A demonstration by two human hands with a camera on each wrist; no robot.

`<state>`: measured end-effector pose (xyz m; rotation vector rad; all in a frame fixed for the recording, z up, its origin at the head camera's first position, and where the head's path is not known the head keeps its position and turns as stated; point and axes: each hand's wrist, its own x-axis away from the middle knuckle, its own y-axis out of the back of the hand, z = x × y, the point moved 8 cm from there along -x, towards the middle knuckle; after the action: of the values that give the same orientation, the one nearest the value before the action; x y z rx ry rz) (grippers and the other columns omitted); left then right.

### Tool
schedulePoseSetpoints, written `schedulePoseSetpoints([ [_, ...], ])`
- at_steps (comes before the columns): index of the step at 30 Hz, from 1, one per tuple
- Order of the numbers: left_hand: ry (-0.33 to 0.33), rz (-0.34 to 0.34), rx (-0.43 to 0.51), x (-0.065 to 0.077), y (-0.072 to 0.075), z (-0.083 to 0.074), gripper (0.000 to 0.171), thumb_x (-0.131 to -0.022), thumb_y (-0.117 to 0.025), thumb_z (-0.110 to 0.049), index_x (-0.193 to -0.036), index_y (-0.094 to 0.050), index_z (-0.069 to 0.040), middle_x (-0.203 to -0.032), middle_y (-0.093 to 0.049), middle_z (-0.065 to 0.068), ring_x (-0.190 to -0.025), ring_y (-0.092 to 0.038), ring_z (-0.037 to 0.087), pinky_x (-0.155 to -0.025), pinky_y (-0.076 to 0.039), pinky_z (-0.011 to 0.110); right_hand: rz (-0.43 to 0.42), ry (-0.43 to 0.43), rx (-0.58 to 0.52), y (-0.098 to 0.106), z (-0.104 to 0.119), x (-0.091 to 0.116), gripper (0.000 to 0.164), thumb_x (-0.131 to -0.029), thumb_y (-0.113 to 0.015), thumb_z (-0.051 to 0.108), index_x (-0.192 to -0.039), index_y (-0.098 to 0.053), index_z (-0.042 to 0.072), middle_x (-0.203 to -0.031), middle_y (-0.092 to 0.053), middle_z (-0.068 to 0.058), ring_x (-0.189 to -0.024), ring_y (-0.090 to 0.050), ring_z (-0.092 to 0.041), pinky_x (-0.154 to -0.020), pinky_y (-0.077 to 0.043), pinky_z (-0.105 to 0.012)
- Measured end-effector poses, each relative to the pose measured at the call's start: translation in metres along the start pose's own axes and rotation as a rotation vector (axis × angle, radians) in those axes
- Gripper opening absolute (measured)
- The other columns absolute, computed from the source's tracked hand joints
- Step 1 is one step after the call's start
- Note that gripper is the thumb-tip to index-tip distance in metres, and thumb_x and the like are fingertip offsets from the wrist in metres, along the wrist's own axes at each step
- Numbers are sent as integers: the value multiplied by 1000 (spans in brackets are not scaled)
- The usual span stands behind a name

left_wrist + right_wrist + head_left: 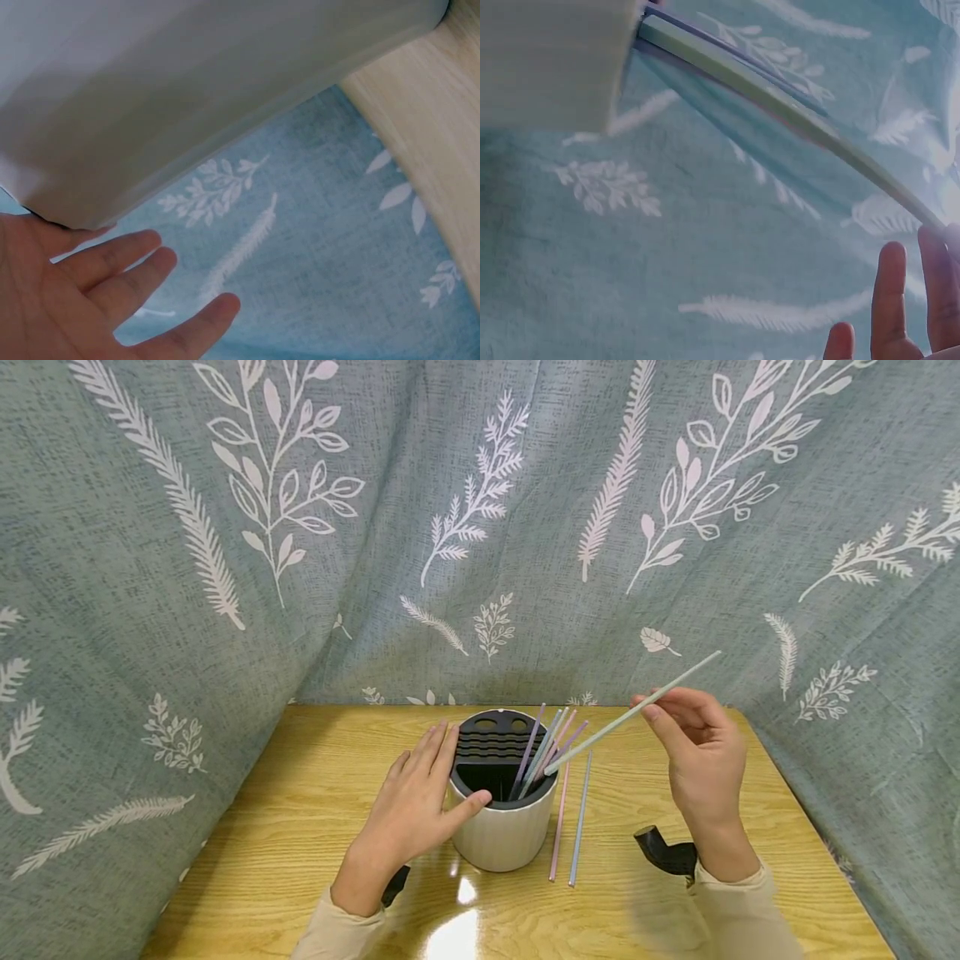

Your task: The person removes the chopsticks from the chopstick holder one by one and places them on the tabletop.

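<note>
My right hand [705, 768] pinches a pale green straw [622, 720] between thumb and fingers. The straw slants down to the left, its lower end over the rim of a white ribbed holder [498, 839] with a black slotted top [495, 745]. In the right wrist view the green straw [780, 109] runs from the fingers to the holder's edge. Several purple, blue and pink straws [529, 749] lean in the front opening. My left hand [412, 806] rests against the holder's left side, fingers straight and thumb at the front rim.
A pink straw [558, 835] and a blue straw [581, 822] lie on the wooden table [300, 827], right of the holder. Patterned blue-green cloth [525, 527] hangs behind and at both sides. A black wrist mount [666, 853] sticks out from the right wrist.
</note>
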<state>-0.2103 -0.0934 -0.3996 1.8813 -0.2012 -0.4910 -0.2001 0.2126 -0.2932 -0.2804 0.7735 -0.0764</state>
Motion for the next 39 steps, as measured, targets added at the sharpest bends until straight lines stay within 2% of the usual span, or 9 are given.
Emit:
schedulePoseSetpoints([
  [3, 1, 2, 0, 0, 0, 0, 97, -94, -34, -77, -162, -10, -12, -166, -15, 10, -151, -13, 25, -114, -23, 59, -21, 7, -75, 9, 6, -3, 20, -88, -58, -25, -108, -57, -27, -92, -73, -22, -87, -73, -31, -89, -55, -39],
  [5, 2, -2, 0, 0, 0, 1, 98, -94, -34, -77, -162, -12, -11, -166, -15, 10, -151, -14, 26, -114, -23, 59, -16, -14, -57, 15, 5, -4, 20, -89, -58, -24, -108, -56, -28, -92, -73, -23, -85, -73, -31, -88, -55, -39],
  [8, 3, -7, 2, 1, 0, 2, 98, -94, -35, -77, -162, -12, -11, -166, -15, 9, -151, -15, 26, -114, -24, 59, 7, -113, 69, 23, -7, 1, 20, -90, -62, -19, -109, -60, -22, -92, -74, -18, -83, -73, -25, -84, -56, -33],
  [12, 4, -7, 0, 2, 0, 3, 97, -94, -35, -77, -162, -12, -11, -166, -14, 9, -151, -15, 27, -114, -24, 59, 90, -285, 298, 36, -42, 19, 21, -93, -68, -4, -112, -66, -12, -95, -75, -13, -80, -72, -19, -81, -56, -28],
  [16, 3, -5, 3, 2, 0, 2, 98, -94, -36, -77, -162, -14, -10, -166, -14, 9, -151, -15, 26, -114, -24, 59, 141, -430, 379, 50, -82, 44, 26, -95, -69, 4, -114, -65, -12, -98, -74, -16, -79, -71, -19, -79, -57, -30],
  [22, -2, -14, 6, 2, 0, 2, 97, -94, -36, -76, -162, -14, -11, -166, -15, 10, -151, -15, 26, -114, -24, 59, 123, -634, 385, 74, -133, 74, 31, -95, -71, 11, -114, -63, -13, -97, -74, -10, -80, -71, -20, -78, -58, -35],
  [29, -2, -10, 6, 2, 0, 2, 97, -94, -36, -76, -162, -13, -11, -166, -15, 10, -151, -16, 27, -114, -24, 59, 100, -827, 367, 90, -175, 98, 37, -95, -69, 5, -121, -57, -18, -106, -69, -27, -82, -71, -21, -86, -55, -47],
  [35, -5, -12, 12, 1, 0, 2, 96, -95, -36, -76, -162, -11, -13, -166, -15, 10, -151, -14, 27, -114, -25, 59, 121, -907, 475, 96, -193, 102, 37, -97, -67, 9, -124, -58, -15, -108, -70, -24, -86, -70, -27, -84, -56, -46],
  [39, -5, -1, 16, 1, -1, 1, 96, -94, -35, -76, -163, -7, -15, -166, -14, 10, -151, -13, 25, -114, -25, 58, 136, -936, 502, 99, -199, 103, 33, -99, -64, 7, -123, -58, -14, -108, -70, -23, -87, -69, -32, -80, -58, -44],
])
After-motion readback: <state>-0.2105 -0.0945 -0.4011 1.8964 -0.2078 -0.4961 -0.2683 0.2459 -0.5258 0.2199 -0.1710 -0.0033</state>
